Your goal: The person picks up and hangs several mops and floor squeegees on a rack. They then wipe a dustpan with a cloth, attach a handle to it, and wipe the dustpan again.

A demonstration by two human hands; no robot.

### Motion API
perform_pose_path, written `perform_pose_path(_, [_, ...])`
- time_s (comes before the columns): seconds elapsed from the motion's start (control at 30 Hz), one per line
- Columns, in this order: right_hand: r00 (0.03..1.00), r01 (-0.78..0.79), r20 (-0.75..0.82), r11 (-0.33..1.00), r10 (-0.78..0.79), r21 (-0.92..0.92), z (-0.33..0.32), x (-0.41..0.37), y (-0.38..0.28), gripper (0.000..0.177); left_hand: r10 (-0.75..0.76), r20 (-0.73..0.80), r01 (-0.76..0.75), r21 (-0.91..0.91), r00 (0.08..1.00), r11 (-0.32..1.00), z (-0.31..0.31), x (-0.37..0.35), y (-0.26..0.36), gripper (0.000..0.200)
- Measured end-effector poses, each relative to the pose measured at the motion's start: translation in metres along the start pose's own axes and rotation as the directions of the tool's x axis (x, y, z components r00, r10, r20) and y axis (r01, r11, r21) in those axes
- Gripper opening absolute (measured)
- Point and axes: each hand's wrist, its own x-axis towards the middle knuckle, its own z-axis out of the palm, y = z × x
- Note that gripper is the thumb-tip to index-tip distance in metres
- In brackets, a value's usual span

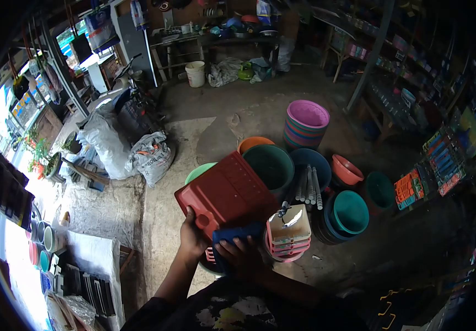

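Note:
A red plastic box (227, 190) is held up tilted in front of me, its broad ribbed side facing up. My left hand (192, 238) grips its lower left corner, thumb on the near face. Against the near edge of the box, my right hand (242, 255) holds a dark blue cloth (238, 234), fingers bent over it. Part of the right hand lies in shadow. Behind the box are a dark green tub (269, 165), an orange tub (255, 143) and a light green tub (196, 172), all partly covered by it.
Stacked pink-rimmed tubs (307, 124), teal basins (350, 212), pale baskets (288, 231) and grey rods (309, 185) stand close on the right. White sacks (152, 157) sit at the left. A white bucket (195, 74) stands by the back table.

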Motion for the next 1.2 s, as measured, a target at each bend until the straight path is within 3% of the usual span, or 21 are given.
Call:
perform_pose_path(0.03, [0.994,0.026,-0.106,0.999,-0.029,-0.03,0.004,-0.006,0.003,0.07,-0.025,-0.027,0.023,-0.047,0.999,0.999,-0.002,-0.001,0.0,0.054])
perform_pose_path(0.07, [0.994,0.017,-0.109,0.999,-0.021,-0.037,0.006,-0.013,0.009,0.07,-0.086,0.074,0.094,-0.103,0.994,0.99,-0.009,0.001,-0.001,0.053])
perform_pose_path(0.17, [0.994,0.001,-0.109,1.0,0.001,0.015,0.002,-0.025,0.029,0.067,-0.068,0.081,0.08,-0.158,0.994,0.984,-0.021,0.001,-0.011,0.052])
perform_pose_path(0.23, [0.985,-0.114,-0.141,0.989,0.101,-0.089,0.0,-0.034,0.053,0.067,-0.079,0.106,0.098,-0.182,0.991,0.978,-0.033,0.0,-0.013,0.049])
perform_pose_path(0.37, [0.849,-0.429,-0.247,0.883,0.466,0.191,-0.044,-0.028,0.098,0.064,-0.039,0.039,0.043,-0.126,0.998,0.991,-0.05,-0.008,-0.015,0.051])
perform_pose_path(0.47, [0.783,-0.511,-0.229,0.808,0.579,0.295,-0.051,-0.037,0.117,0.062,-0.062,0.067,0.067,-0.078,0.996,0.995,-0.046,-0.014,-0.012,0.055])
perform_pose_path(0.53, [0.801,-0.441,-0.288,0.842,0.525,0.31,-0.047,-0.033,0.099,0.065,-0.01,0.033,0.008,0.051,0.999,0.999,-0.044,-0.017,-0.014,0.059])
perform_pose_path(0.6, [0.812,-0.369,-0.345,0.872,0.471,0.323,-0.053,-0.02,0.064,0.067,0.001,0.029,-0.002,0.029,1.0,1.0,-0.042,-0.019,-0.018,0.059])
perform_pose_path(0.67, [0.923,-0.386,0.035,0.913,0.384,0.13,-0.069,-0.001,0.02,0.073,0.011,0.024,-0.011,0.01,1.0,1.0,-0.041,-0.019,-0.021,0.059])
perform_pose_path(0.7, [0.922,-0.387,0.034,0.913,0.386,0.132,-0.062,0.004,0.012,0.073,0.037,0.021,-0.038,0.025,0.999,0.999,-0.041,-0.019,-0.022,0.059])
perform_pose_path(0.77, [0.969,-0.21,0.172,0.955,0.175,0.209,-0.051,0.009,0.002,0.08,0.064,0.016,-0.064,0.038,0.998,0.997,-0.043,-0.018,-0.022,0.058])
perform_pose_path(0.87, [0.976,-0.187,0.167,0.929,0.139,0.319,-0.042,0.011,0.012,0.076,0.109,0.018,-0.111,0.129,0.994,0.985,-0.047,-0.015,-0.021,0.057])
perform_pose_path(0.9, [0.977,-0.184,0.167,0.93,0.136,0.319,-0.037,0.012,0.021,0.076,0.094,0.041,-0.1,0.158,0.995,0.982,-0.049,-0.016,-0.021,0.059])
perform_pose_path(0.97, [0.946,-0.311,0.002,0.909,0.324,0.277,-0.025,0.01,0.046,0.062,0.079,0.059,-0.089,0.185,0.995,0.979,-0.051,-0.02,-0.02,0.062])
perform_pose_path(1.0, [0.947,-0.31,0.003,0.909,0.322,0.279,-0.019,0.008,0.063,0.062,0.065,0.054,-0.075,0.212,0.996,0.974,-0.05,-0.024,-0.019,0.062])
perform_pose_path(1.07, [0.832,-0.506,-0.108,0.824,0.544,0.255,-0.012,0.003,0.088,0.061,0.052,0.045,-0.062,0.237,0.998,0.97,-0.046,-0.032,-0.019,0.062])
perform_pose_path(1.13, [0.851,-0.466,-0.121,0.841,0.511,0.274,-0.016,0.009,0.077,0.061,0.063,0.012,-0.064,0.12,0.998,0.991,-0.039,-0.036,-0.022,0.053])
perform_pose_path(1.2, [0.916,-0.358,-0.069,0.883,0.396,0.304,-0.027,0.02,0.044,0.062,0.05,0.011,-0.051,0.135,0.999,0.99,-0.038,-0.035,-0.029,0.052])
